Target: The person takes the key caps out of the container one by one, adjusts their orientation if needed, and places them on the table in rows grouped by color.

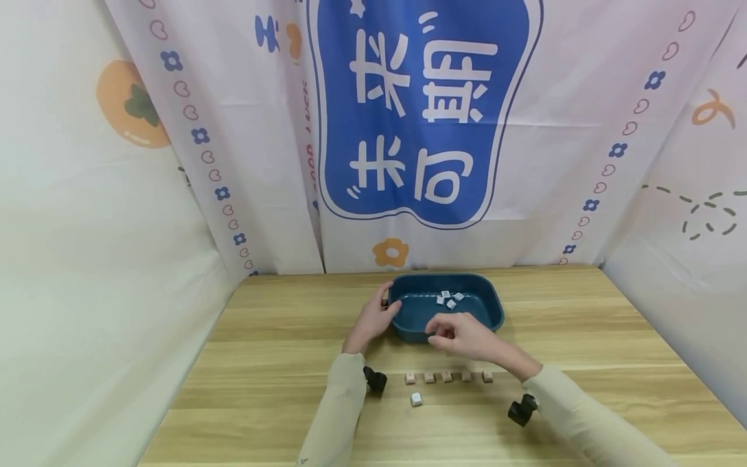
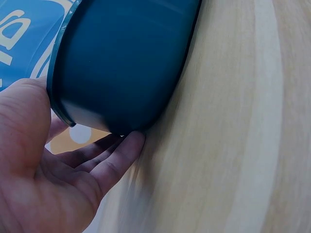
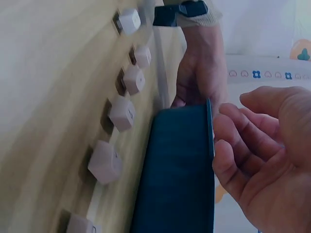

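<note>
A dark blue basin [image 1: 408, 336] stands at the table's back. My left hand [image 1: 375, 318] grips its left end, thumb over the rim, fingers against the outer wall; in the left wrist view the fingertips [image 2: 132, 143] reach low beside that wall. Several white keycaps [image 1: 451, 303] lie together inside the basin. My right hand [image 1: 467, 337] hovers at the near rim, fingers loosely bent and thumb apart, nothing seen between them in the right wrist view. In front of the basin runs a row of several pinkish keycaps [image 1: 447, 376], with one white keycap [image 1: 416, 399] nearer to me.
The wooden table [image 1: 280, 376] reaches out on both sides of the basin. A printed curtain [image 1: 268, 214] hangs along the table's back edge, and pale cloth walls [image 1: 117, 259] rise at the left and right. Each wrist wears a black camera mount [image 1: 522, 410].
</note>
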Available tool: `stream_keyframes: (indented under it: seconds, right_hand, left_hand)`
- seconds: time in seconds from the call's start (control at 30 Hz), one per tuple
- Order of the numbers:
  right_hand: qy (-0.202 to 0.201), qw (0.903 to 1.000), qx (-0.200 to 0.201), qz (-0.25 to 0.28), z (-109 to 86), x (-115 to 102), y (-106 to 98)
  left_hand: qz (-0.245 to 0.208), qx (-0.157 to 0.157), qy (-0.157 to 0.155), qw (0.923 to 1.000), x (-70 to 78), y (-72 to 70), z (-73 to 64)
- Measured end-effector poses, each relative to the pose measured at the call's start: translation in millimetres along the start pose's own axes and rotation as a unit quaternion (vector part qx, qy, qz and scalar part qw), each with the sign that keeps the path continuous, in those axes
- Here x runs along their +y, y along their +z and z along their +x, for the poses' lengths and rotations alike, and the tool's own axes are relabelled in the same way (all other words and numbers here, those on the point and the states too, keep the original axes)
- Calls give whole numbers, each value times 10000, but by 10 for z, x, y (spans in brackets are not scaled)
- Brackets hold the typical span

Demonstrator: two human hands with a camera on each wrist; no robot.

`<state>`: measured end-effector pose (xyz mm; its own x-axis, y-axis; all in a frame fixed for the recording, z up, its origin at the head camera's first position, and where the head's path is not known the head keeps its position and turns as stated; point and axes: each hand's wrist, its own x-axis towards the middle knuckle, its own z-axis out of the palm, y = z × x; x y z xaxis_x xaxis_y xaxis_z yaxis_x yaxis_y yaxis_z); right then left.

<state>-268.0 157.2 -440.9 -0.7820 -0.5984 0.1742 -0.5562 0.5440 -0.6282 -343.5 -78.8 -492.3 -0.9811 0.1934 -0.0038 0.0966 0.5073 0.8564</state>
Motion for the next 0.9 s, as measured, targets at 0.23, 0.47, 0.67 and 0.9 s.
stream_keyframes:
  seconds: [0.23,0.47,0.67,0.9]
  right_hand:
    - [120,9991,305,274,63,78,-81]
    - [5,9974,716,45,137,208,-144]
    - [63,9945,994,-325,201,326,-175]
    - [162,9928,1049,-549,259,424,-213]
  left_hand:
    - [-66,-12,30,10000,-5,-10,-6]
    - [-53,-20,24,10000,4,-24,-12]
    - [-36,-29,19,10000,5,-13,-5]
    - [-15,-1,66,10000,4,-9,-10]
